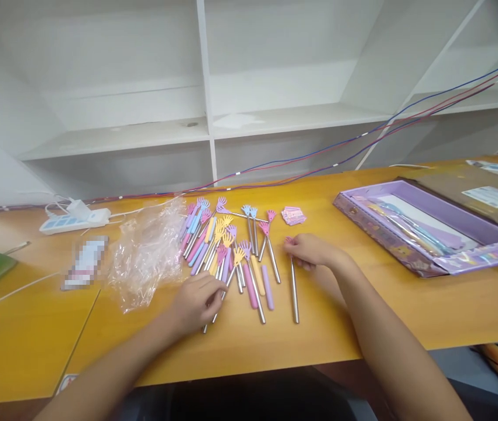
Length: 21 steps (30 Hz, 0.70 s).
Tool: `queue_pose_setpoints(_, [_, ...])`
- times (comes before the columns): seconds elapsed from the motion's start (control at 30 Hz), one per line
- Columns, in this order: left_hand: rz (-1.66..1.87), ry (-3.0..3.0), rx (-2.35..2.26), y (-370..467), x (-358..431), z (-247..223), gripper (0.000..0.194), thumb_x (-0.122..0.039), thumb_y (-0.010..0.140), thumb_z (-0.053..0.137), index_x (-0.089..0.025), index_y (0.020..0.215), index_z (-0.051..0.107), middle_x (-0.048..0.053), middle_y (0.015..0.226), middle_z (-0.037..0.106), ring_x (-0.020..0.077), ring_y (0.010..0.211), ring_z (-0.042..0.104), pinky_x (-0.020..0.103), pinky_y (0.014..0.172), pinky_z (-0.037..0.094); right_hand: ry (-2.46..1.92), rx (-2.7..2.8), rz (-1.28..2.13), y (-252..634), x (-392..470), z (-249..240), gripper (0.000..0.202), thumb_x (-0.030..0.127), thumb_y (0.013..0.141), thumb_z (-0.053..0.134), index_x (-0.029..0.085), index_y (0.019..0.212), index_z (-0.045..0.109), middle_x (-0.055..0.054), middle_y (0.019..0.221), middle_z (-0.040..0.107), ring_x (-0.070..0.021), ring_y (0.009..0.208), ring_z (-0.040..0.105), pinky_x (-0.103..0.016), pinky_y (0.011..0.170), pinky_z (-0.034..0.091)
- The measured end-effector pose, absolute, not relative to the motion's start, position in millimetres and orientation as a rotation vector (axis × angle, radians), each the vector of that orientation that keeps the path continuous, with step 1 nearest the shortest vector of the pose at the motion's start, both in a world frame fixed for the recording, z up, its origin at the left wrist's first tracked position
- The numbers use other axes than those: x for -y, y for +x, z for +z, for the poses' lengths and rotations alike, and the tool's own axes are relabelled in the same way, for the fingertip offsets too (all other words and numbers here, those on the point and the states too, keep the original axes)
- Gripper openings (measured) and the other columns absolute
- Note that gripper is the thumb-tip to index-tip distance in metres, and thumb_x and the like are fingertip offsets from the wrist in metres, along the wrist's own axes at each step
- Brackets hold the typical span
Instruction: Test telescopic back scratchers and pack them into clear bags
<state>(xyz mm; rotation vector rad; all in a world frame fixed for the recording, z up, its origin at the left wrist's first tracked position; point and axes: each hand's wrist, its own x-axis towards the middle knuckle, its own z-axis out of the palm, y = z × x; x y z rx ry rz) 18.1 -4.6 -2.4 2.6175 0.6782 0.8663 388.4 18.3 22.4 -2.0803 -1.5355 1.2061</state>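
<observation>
Head view, downward (close) over table (407, 316)

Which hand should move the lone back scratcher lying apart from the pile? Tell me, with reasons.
Right. The right hand already rests on the head of the lone back scratcher, right of the pile. The left hand is busy at the pile's near edge, farther away.
</observation>
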Motion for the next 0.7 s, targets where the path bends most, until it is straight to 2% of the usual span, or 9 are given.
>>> queue_pose_setpoints(0.1, [0.860,2.472,-0.686,20.0,6.5,2.4,0.019,-0.020,0.106,0.048,-0.024,0.105,0.067,0.003,0.084,0.067,0.0186,0.077,0.061,0.034,0.073,0.050,-1.769,1.481,1.256,385.8,-16.4,24.3,0.044,0.056,0.096,0.051,0.023,0.067,0.047,0.001,0.053,0.053,-0.0087,0.037,0.041,-0.023,0.038,0.030])
queue_pose_setpoints(0.17, [0.750,2.281,-0.688,21.2,10.1,4.8,0.019,-0.032,0.108,0.051,-0.024,0.116,0.067,0.004,0.090,0.067,0.0183,0.079,0.061,0.033,0.073,0.050,-1.563,1.445,1.306,367.2,-15.4,19.0,0.046,0.063,0.095,0.044,0.025,0.069,0.041,0.004,0.051,0.045,-0.0076,0.037,0.034,-0.022,0.038,0.025])
queue_pose_setpoints(0.27, [0.503,1.856,-0.647,23.5,16.2,6.2,0.041,-0.053,0.108,0.053,-0.022,0.132,0.062,0.000,0.085,0.060,0.0149,0.070,0.055,0.027,0.064,0.045,-1.325,1.407,1.373,320.1,-14.6,2.9,0.049,0.071,0.091,0.041,0.026,0.072,0.037,0.006,0.051,0.041,-0.0082,0.036,0.032,-0.023,0.037,0.024])
queue_pose_setpoints(0.4, [0.352,1.490,-0.627,24.2,17.2,4.6,0.053,-0.068,0.103,0.056,-0.016,0.114,0.062,-0.007,0.065,0.043,0.0098,0.055,0.037,0.023,0.052,0.030,-1.145,1.377,1.407,277.0,-12.3,-12.6,0.056,0.079,0.093,0.045,0.024,0.085,0.049,0.007,0.055,0.048,-0.0098,0.037,0.037,-0.024,0.040,0.029])
queue_pose_setpoints(0.47, [0.402,1.439,-0.641,22.5,14.0,3.9,0.055,-0.070,0.102,0.056,-0.016,0.106,0.061,-0.007,0.063,0.045,0.0094,0.053,0.038,0.023,0.052,0.031,-1.139,1.453,1.298,279.4,-10.3,-12.4,0.055,0.077,0.099,0.046,0.023,0.088,0.053,0.006,0.059,0.051,-0.0107,0.043,0.041,-0.024,0.046,0.033])
queue_pose_setpoints(0.57, [0.518,1.479,-0.727,18.7,8.0,2.9,0.055,-0.070,0.104,0.052,-0.016,0.100,0.061,-0.007,0.061,0.047,0.0093,0.051,0.038,0.024,0.054,0.031,-1.272,1.843,0.873,299.8,-6.9,-4.7,0.048,0.063,0.106,0.050,0.021,0.084,0.058,0.001,0.069,0.059,-0.0132,0.061,0.051,-0.025,0.060,0.038])
queue_pose_setpoints(0.63, [0.580,1.506,-0.792,16.8,5.1,1.8,0.056,-0.072,0.104,0.048,-0.018,0.094,0.059,-0.007,0.061,0.047,0.0098,0.051,0.037,0.025,0.053,0.029,-1.372,2.129,0.641,310.3,-3.8,1.8,0.044,0.054,0.106,0.052,0.020,0.080,0.059,-0.001,0.073,0.063,-0.0141,0.066,0.054,-0.027,0.065,0.037])
queue_pose_setpoints(0.7, [0.639,1.552,-0.843,16.1,3.5,1.1,0.060,-0.076,0.103,0.046,-0.019,0.088,0.057,-0.006,0.064,0.046,0.0109,0.055,0.039,0.025,0.055,0.031,-1.455,2.317,0.559,311.1,0.6,7.4,0.040,0.049,0.105,0.055,0.020,0.077,0.059,-0.002,0.074,0.066,-0.0139,0.066,0.055,-0.028,0.065,0.035])
